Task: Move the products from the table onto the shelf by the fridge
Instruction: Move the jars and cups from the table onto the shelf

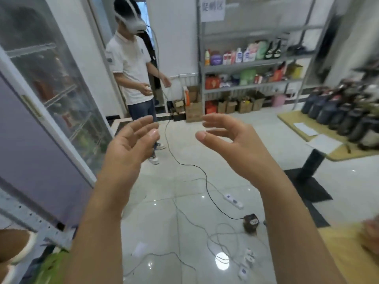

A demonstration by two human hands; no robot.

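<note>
My left hand [131, 144] and my right hand [229, 138] are both raised in front of me over the floor, palms facing each other, fingers relaxed and slightly curved, holding nothing. At the right a wooden table [336, 153] carries rows of dark bottles [344, 111] and some papers. The glass-door fridge [51, 78] stands at the left. A perforated metal shelf edge [26, 214] runs below it at the lower left, with a green packet [51, 265] beside it.
A person with a headset [133, 64] stands ahead by the fridge. Cables and power strips [233, 200] lie across the shiny tiled floor. A grey rack with products [250, 64] stands at the back wall. A second yellow table corner [344, 251] shows at the lower right.
</note>
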